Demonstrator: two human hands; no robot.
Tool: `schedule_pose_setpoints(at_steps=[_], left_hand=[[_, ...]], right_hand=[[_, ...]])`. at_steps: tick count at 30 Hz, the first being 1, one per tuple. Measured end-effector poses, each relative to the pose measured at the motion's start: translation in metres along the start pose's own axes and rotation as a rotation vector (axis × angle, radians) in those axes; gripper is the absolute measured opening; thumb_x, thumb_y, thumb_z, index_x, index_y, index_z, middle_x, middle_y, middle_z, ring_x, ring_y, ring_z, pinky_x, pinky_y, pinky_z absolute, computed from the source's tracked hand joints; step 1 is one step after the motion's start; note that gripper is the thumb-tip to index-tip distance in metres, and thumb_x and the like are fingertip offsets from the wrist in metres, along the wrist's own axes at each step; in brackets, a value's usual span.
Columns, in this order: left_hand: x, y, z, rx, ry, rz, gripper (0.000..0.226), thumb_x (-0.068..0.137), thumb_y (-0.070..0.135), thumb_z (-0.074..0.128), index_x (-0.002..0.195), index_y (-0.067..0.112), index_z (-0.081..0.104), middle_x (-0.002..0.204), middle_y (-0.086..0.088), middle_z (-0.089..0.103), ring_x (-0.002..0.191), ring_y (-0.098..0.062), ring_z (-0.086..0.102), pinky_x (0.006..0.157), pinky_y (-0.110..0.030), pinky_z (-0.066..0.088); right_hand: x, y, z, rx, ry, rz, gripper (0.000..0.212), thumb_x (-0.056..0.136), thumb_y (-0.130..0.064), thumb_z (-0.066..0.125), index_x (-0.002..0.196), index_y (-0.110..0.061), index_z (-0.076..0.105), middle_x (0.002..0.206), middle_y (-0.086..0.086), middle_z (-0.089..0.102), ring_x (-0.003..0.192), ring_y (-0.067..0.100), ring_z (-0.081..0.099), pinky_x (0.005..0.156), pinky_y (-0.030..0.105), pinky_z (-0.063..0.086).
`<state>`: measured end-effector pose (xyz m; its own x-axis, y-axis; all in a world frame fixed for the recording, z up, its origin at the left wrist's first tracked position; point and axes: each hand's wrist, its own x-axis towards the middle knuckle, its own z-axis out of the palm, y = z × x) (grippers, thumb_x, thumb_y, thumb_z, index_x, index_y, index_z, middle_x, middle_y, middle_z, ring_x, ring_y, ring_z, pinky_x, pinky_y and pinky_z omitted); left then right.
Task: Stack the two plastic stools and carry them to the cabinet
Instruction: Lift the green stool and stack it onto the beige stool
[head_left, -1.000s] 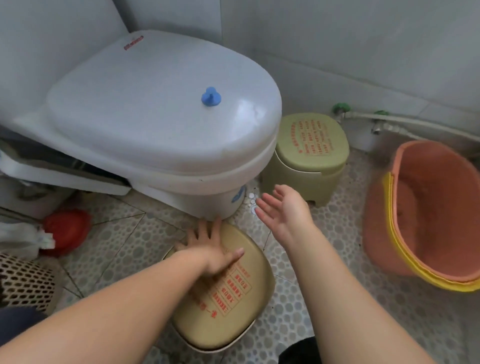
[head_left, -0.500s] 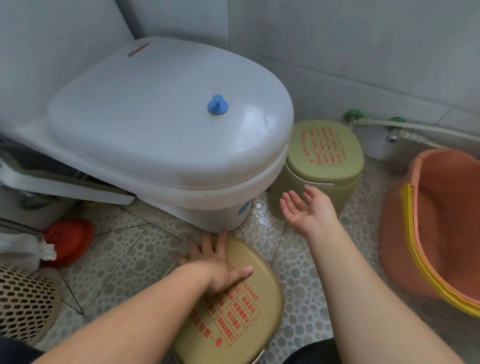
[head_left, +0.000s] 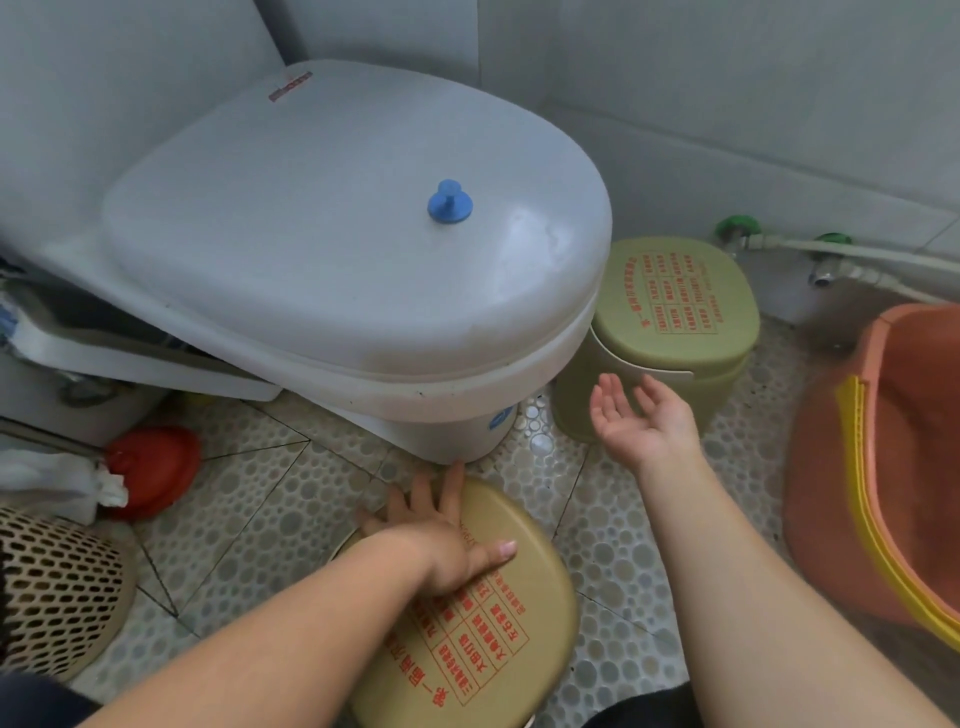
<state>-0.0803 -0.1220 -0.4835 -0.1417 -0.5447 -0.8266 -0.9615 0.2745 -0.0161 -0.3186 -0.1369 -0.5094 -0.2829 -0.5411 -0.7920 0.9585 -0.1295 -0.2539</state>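
Observation:
Two olive-tan plastic stools with red print on their seats stand on the pebble-tile floor. The near stool (head_left: 483, 639) is right below me; my left hand (head_left: 447, 540) lies flat on its seat, fingers spread over the far edge. The far stool (head_left: 670, 301) stands against the wall to the right of the toilet. My right hand (head_left: 641, 421) hovers palm up, fingers apart, just in front of that stool's lower side, holding nothing.
A white toilet (head_left: 353, 249) with its lid down and a blue knob fills the middle. An orange bucket (head_left: 883, 493) with a yellow rim stands at the right, pipes with green valves (head_left: 737, 228) behind. A red plunger (head_left: 150, 467) and a mesh basket (head_left: 57, 587) are at the left.
My right hand has reached forward and right, from the open floor to just in front of the far stool. My left hand has stayed on the near stool's seat.

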Motion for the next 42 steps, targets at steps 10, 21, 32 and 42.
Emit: schedule_pose_setpoints(at_steps=[10,21,32,42], left_hand=[[0.001,0.001,0.000,0.017,0.000,-0.010,0.114,0.081,0.091,0.030,0.153,0.032,-0.036,0.169,-0.013,-0.026,0.156,-0.044,-0.011,0.121,-0.070,0.003],[0.002,0.000,0.001,0.014,0.003,-0.010,0.115,0.080,0.091,0.030,0.154,0.032,-0.035,0.170,-0.014,-0.025,0.156,-0.044,-0.011,0.121,-0.069,0.003],[0.006,0.000,0.003,0.014,0.019,-0.015,0.116,0.080,0.091,0.031,0.154,0.032,-0.035,0.170,-0.014,-0.023,0.156,-0.045,-0.011,0.120,-0.070,0.003],[0.006,-0.001,0.005,0.011,0.047,0.004,0.114,0.080,0.091,0.029,0.157,0.030,-0.030,0.170,-0.018,-0.017,0.155,-0.048,-0.007,0.118,-0.073,0.005]], right_hand=[[0.001,0.002,0.008,0.134,-0.039,0.033,0.021,0.102,-0.008,0.049,0.121,-0.005,0.059,0.107,0.011,0.070,0.096,0.023,0.070,0.078,0.037,0.052],[0.015,0.003,0.014,0.059,-0.072,-0.016,0.041,0.095,-0.042,0.068,0.120,-0.010,0.060,0.107,0.007,0.071,0.095,0.020,0.070,0.075,0.035,0.055],[0.033,0.001,0.016,-0.106,-0.016,-0.144,0.032,0.100,-0.022,0.062,0.123,0.000,0.062,0.108,0.014,0.069,0.090,0.022,0.072,0.062,0.028,0.062],[-0.007,-0.007,0.008,-0.088,-0.015,-0.232,0.027,0.101,-0.013,0.054,0.125,0.001,0.055,0.102,0.018,0.066,0.092,0.028,0.071,0.073,0.036,0.060]])
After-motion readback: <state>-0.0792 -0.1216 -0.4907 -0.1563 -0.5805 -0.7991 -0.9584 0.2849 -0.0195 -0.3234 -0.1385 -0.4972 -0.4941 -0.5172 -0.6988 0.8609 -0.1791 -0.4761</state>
